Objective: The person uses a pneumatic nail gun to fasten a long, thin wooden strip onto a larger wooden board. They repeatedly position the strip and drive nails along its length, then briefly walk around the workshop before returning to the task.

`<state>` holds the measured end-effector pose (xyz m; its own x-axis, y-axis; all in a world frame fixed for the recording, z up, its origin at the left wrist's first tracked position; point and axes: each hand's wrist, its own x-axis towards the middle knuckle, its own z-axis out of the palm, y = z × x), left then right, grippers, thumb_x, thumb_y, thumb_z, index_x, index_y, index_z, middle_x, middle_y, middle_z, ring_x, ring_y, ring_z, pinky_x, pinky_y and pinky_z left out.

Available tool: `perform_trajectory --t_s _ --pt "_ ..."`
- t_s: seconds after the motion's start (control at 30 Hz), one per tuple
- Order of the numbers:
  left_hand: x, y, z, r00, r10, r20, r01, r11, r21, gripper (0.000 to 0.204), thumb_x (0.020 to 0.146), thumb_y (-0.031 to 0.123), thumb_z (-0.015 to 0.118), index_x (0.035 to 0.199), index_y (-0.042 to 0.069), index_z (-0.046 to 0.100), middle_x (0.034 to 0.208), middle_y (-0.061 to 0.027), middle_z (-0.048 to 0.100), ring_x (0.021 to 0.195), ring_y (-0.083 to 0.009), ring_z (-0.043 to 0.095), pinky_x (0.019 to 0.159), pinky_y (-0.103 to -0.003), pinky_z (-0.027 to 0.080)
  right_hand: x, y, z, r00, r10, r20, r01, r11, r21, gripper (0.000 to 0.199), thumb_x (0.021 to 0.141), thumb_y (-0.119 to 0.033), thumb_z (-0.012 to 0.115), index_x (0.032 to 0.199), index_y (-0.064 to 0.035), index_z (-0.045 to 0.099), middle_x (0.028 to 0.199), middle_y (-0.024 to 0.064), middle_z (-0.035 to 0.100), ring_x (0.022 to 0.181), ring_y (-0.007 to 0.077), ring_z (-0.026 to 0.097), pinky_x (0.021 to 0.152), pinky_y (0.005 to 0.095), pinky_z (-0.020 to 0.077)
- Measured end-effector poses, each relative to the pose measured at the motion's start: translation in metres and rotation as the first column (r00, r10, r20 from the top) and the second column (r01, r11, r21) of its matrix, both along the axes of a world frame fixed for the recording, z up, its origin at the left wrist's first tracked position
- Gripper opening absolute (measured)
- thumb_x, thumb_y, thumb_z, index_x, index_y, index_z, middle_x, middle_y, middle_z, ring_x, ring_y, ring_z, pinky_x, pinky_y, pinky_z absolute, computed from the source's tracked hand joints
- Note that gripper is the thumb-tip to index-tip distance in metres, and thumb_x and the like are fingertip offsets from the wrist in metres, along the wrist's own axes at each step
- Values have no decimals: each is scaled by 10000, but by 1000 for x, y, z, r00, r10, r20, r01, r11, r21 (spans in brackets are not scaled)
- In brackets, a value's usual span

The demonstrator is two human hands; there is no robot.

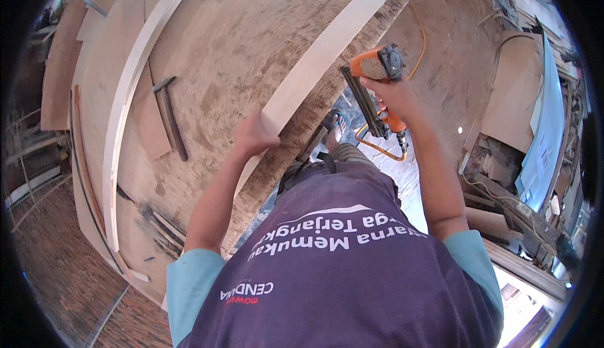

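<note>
On the table's (pixel 226 52) right edge, we hold the strip (pixel 328 47) under a curled left hand (pixel 253 135); beyond that edge, our right hand (pixel 396 98) grips the nailer (pixel 372 66). The strip looks positioned; we cannot tell if it's nailed.

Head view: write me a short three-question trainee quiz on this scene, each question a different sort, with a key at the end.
1. Multiple choice. Which hand holds the orange nail gun? A) left; B) right; C) both.
2. True or false. The hammer lies farther left than the person's left hand.
3. Short answer. What is the left hand gripping?

Key
1. B, the right hand.
2. True.
3. A pale wooden strip.
</note>
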<state>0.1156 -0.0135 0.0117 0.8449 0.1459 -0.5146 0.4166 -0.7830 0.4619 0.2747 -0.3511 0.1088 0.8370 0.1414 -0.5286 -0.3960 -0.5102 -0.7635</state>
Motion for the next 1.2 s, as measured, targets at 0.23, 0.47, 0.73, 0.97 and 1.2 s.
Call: perform_trajectory --t_s 0.23,0.47,0.73,0.97,1.2 --pt "-1 1 -2 999 -28 27 27 1000 16 773 581 402 895 1198 59 578 1015 -234 745 1005 -456 721 884 -529 576 36 14 -8 991 130 -45 -134 985 -105 411 876 -329 888 1096 -22 724 715 10 608 567 123 576 485 326 471" --pt "-2 4 -3 999 -36 -30 37 999 17 821 589 435 912 1249 81 577 1049 -223 747 1031 -441 722 900 -521 579 45 36 4 974 218 -56 -225 961 -159 406 889 -314 876 1124 -20 722 704 10 606 557 128 587 479 330 466" --pt "-4 4 0 1000 -16 -2 16 1000 -6 836 590 437 908 1284 102 583 1080 -211 748 1043 -438 722 913 -522 579 50 45 5 960 281 -10 -276 935 -222 414 892 -296 873 1171 -29 726 718 12 609 575 131 591 493 342 491" --pt "-3 5 -2 999 -21 -41 22 1000 17 763 587 416 898 1212 101 596 1062 -210 746 1036 -426 725 899 -516 583 43 53 13 964 257 -65 -265 940 -215 371 915 -261 860 1168 -41 700 694 -13 553 525 109 516 462 322 420" --pt "-5 6 -5 999 -35 -16 35 999 15 802 575 432 920 1236 101 608 1084 -202 748 1056 -426 722 905 -513 583 43 52 2 946 322 -30 -319 915 -245 480 863 -297 883 1210 -16 705 802 54 679 591 163 625 528 346 520"
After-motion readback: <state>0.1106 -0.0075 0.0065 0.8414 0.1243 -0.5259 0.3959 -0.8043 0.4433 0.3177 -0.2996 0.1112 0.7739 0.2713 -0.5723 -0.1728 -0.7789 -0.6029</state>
